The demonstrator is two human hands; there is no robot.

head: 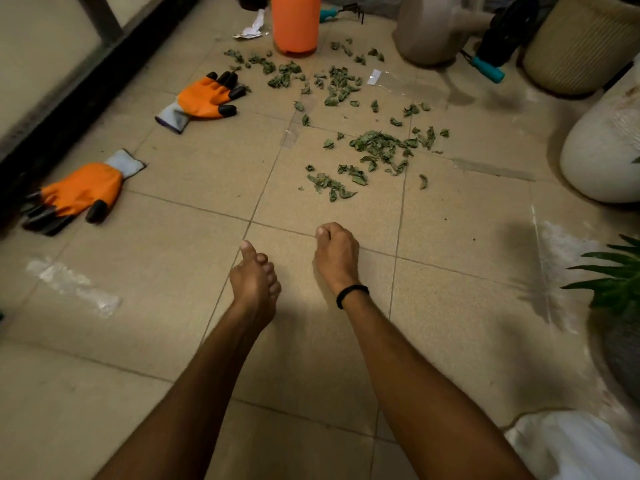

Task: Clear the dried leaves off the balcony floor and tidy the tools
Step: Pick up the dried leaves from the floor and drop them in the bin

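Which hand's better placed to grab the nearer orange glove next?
Left. The left hand is on the side of the nearer orange glove; the right hand is farther off, toward the leaves.

No text, brand or number can be read; the crumpled paper scrap (252, 27) looks possibly printed but blurred.
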